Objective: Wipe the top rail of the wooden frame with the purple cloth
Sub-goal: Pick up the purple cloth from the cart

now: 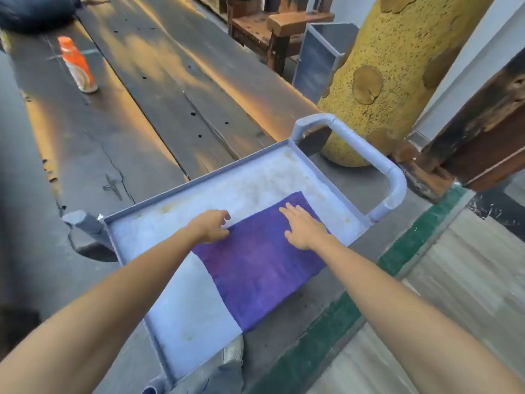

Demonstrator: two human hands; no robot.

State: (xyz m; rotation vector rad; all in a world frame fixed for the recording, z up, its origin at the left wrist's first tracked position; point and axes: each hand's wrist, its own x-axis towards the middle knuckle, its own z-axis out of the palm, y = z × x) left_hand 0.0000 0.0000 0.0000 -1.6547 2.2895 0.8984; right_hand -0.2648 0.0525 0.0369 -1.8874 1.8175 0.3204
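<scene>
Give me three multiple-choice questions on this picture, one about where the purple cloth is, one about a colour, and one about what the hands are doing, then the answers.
1. Where does the purple cloth lie?
A. on the grey tray cart
B. on the planks
C. on the bench

2. What colour is the spray bottle cap?
A. blue
B. orange
C. green

3. How does the right hand meet the cloth?
A. crumpling it
B. lifting it
C. flat on it

Answers: 1 A, the cloth is spread across the tray. 2 B, the cap is orange. 3 C, its fingers are straight; the left hand pinches the cloth's edge.
</scene>
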